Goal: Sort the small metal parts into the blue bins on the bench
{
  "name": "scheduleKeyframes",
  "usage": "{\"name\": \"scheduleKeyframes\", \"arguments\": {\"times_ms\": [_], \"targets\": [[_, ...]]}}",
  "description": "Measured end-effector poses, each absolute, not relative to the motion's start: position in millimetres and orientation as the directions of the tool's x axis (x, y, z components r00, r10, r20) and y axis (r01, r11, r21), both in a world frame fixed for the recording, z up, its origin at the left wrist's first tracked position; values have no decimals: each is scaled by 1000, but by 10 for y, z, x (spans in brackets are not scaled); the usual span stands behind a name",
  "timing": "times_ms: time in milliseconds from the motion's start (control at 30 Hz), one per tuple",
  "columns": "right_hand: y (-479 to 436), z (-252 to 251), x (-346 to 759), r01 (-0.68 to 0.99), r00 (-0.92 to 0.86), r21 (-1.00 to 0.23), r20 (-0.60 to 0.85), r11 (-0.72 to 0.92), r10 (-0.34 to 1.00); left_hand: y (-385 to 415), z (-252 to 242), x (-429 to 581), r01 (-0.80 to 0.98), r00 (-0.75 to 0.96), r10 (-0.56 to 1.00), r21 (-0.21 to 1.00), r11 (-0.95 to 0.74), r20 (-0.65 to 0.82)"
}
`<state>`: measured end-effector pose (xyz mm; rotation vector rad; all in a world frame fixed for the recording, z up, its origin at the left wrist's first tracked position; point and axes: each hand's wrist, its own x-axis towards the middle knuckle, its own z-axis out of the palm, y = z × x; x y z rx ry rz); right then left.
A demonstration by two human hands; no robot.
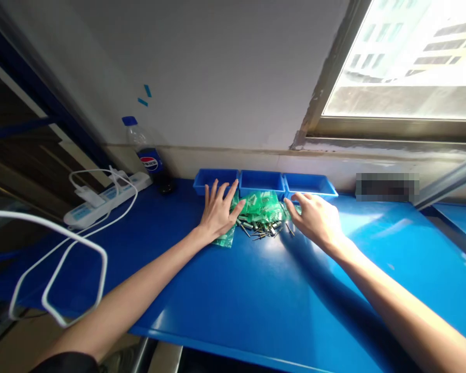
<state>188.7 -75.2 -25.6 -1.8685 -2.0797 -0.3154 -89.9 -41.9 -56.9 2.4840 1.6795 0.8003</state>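
A heap of green plastic bags (262, 204) lies on the blue table, with small metal pieces that look like rivets (262, 229) spilling out at its front. My left hand (219, 210) is at the heap's left side, fingers spread, above a flat green bag (225, 239). At the right side is my right hand (314, 215), its fingers loosely bent and thumb apart, near a few loose rivets. Nothing shows in either palm. Three blue bins stand in a row behind the heap: a left bin (202, 185), a middle bin (261, 181) and a right bin (330, 187).
A cola bottle (150, 158) stands at the back left by the wall. Beside it lies a white power strip (75, 213) with plugs, and a white cable (103, 259) loops over the table's left part. A blurred-out dark object (387, 187) sits at the back right.
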Motion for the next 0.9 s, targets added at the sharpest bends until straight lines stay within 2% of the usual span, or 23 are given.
{"name": "scheduleKeyframes", "arguments": {"times_ms": [200, 367, 467, 567, 667, 767, 900], "targets": [[-799, -494, 1937, 974, -70, -180, 332, 136, 941, -312, -593, -932, 825, 299, 865, 346, -447, 404], [-875, -504, 1961, 951, -53, -266, 363, 158, 930, -350, -531, -916, 800, 254, 849, 393, -454, 464], [-883, -509, 2050, 918, -45, -360, 317, 164, 947, -465, -471, -884, 773, 265, 834, 411, -484, 484], [-850, -550, 2146, 880, -59, -442, 259, 173, 964, -581, -489, -832, 759, 330, 818, 383, -526, 471], [-809, -611, 2180, 862, -89, -454, 305, 226, 948, -589, -568, -762, 724, 385, 790, 375, -579, 476], [-784, -665, 2156, 841, -88, -472, 361, 263, 928, -496, -590, -682, 687, 379, 730, 356, -634, 568], [-775, -702, 2103, 820, -47, -498, 432, 281, 901, -378, -450, -554, 632, 426, 591, 243, -736, 685]]}}
